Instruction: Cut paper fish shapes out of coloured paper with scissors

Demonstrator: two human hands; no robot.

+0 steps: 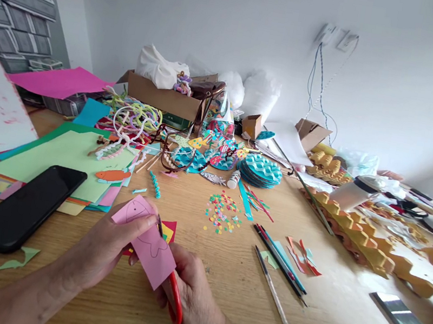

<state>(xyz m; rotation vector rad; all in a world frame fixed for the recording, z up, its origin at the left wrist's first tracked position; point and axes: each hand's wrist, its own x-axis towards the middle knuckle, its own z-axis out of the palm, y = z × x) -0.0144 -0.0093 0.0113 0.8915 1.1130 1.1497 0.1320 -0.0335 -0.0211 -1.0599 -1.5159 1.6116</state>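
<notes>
My left hand (117, 234) pinches a strip of pink paper (157, 262) between thumb and fingers. A fish outline is drawn on the strip, its head at the upper left and its tail toward the lower right. My right hand (196, 290) is wrapped round the red handles of a pair of scissors (177, 301). The scissors lie against the strip's right side and partly behind it, with a dark piece of blade showing near my left thumb. Red and yellow paper pieces (168, 231) show behind the strip.
A black phone (24, 208) lies left on the table, near stacked coloured paper (57, 153). Confetti (223, 212), pens (274, 291) and paper scraps (302, 255) lie right of centre. Egg cartons (352, 238) extend along the right; blue scalloped discs (260, 170) stand behind.
</notes>
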